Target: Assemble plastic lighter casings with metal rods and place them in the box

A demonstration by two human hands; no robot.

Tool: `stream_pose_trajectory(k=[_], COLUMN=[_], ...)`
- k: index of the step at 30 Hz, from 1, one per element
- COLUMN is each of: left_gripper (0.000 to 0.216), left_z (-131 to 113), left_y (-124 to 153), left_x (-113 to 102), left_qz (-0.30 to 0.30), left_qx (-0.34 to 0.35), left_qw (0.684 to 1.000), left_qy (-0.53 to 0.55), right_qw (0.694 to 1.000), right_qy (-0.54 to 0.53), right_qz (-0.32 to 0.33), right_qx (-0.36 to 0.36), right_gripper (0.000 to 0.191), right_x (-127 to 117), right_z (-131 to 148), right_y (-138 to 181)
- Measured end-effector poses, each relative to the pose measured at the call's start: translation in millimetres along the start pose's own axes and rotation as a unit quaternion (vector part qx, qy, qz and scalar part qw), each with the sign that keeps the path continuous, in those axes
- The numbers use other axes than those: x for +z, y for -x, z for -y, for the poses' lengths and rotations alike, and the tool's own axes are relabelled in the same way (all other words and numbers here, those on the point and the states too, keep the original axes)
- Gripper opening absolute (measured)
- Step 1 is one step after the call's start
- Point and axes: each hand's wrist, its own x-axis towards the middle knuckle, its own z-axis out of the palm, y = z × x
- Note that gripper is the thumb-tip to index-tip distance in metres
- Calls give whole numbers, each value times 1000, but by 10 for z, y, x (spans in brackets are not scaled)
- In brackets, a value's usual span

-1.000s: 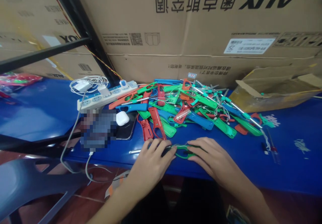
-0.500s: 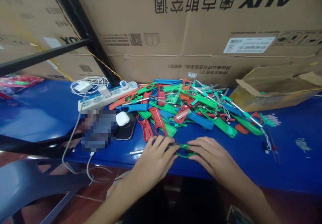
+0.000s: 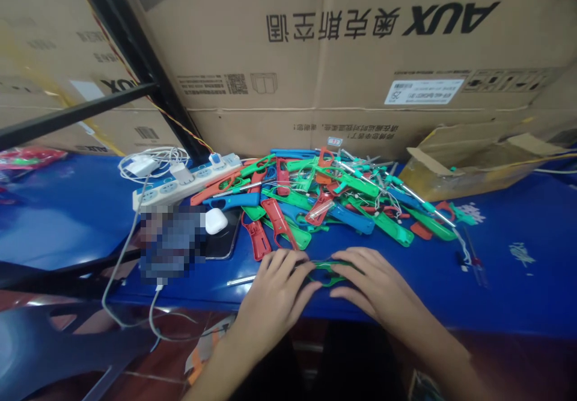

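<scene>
Both my hands rest at the near edge of the blue table (image 3: 496, 293), pressing on one green plastic handle piece (image 3: 325, 272) that lies flat between them. My left hand (image 3: 276, 296) covers its left end with fingers curled over it. Its right end lies under my right hand (image 3: 376, 284), whose fingers are laid on top. A thin metal rod (image 3: 241, 280) pokes out to the left from under my left hand. Just behind lies a heap of red, green and blue plastic handle pieces (image 3: 324, 199) mixed with metal rods.
A white power strip (image 3: 184, 178) with chargers and cables sits at the left of the heap, beside a phone (image 3: 223, 241) with a white earbud case (image 3: 216, 220). Large cardboard boxes (image 3: 342, 58) stand behind. An open cardboard box (image 3: 478, 160) sits at the right. A black shelf post (image 3: 135, 52) rises on the left.
Both hands stay on the green piece; the left hand's fingers have shifted slightly along it. The view has tilted a little, so everything sits slightly lower and to the left.
</scene>
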Motion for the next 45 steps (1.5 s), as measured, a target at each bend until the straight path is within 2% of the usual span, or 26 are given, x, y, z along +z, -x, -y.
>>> stream_pose_trajectory(k=[5,11,15,18,21,28,34,40,45], left_gripper=[23,31,29,29,25,22,10,18,18], left_z=[7,18,58,91,107,85,98,349,548], left_y=[18,51,75,89,93,51,69,-42,-252], left_x=[17,1,-29,-39,-33,5,-1,-265,-472], left_qz=[-9,-48,-132,-203,-216,-224,-291,-365,-329], left_qx=[2,-29,-104,-152,-170,-168,-253,-279,-255], left_qw=[1000,998,980,958,952,954,912,877,898], left_qy=[-5,39,107,134,137,108,143,140,140], right_qw=[1000,997,990,980,976,980,991,991,990], right_qy=[-2,-35,-57,-66,-76,-81,-86,-103,-115], right_qz=[-25,-45,-92,-133,-146,-132,-55,-25,-23], right_qx=[3,42,90,130,143,124,88,80,80], right_gripper=[24,26,33,31,26,22,46,41,39], right_x=[-22,-43,-38,-34,-35,-48,-49,-8,1], right_z=[31,23,7,-10,-32,-44,-37,-84,-91], right_y=[5,5,17,11,-3,11,18,18,19])
